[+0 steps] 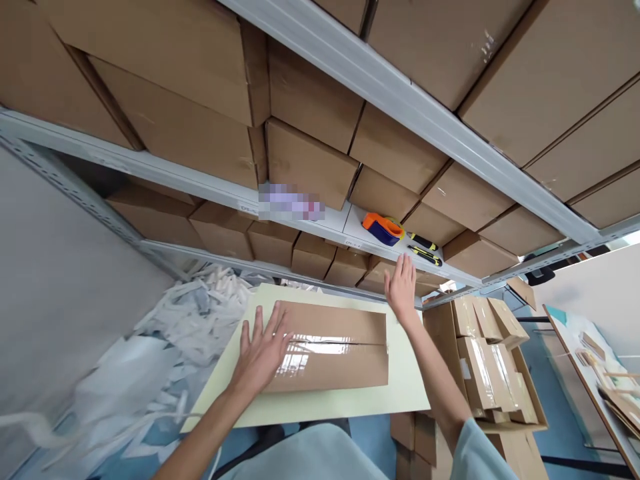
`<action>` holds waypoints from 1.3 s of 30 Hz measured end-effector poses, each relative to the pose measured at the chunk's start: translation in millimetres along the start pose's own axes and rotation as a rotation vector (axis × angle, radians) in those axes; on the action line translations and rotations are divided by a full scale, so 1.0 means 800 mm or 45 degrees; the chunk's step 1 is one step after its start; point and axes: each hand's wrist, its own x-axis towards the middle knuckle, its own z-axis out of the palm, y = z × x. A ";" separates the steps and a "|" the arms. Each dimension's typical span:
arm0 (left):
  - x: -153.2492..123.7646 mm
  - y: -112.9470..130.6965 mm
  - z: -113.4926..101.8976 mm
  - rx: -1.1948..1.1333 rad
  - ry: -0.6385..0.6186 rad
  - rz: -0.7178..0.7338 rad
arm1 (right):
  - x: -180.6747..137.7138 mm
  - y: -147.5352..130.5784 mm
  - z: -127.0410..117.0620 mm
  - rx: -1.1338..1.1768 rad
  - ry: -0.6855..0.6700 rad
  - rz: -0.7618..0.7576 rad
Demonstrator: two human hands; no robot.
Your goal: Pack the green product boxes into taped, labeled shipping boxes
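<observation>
A flat cardboard box (345,367), with clear shiny tape along its middle seam, lies on a pale yellow board (340,405). My left hand (263,353) rests over the box's left end, fingers spread, holding nothing. Beyond the box's far right corner, my right hand (401,287) is raised with its fingers stretched out and nothing in it. Just past those fingertips, on the shelf, sit an orange and dark blue tape dispenser (384,229) and two black and yellow utility knives, the nearer being this knife (425,255).
Metal shelving (350,223) packed with cardboard boxes rises in front. A blurred pale purple item (291,202) lies on the shelf. White scrap material (200,313) is heaped at left. At right stands a large open carton (530,380) of taped boxes, near another table (575,357).
</observation>
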 end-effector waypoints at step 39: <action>-0.072 0.222 -0.149 -1.253 0.019 -0.076 | -0.269 -0.190 -0.179 1.504 -0.168 0.558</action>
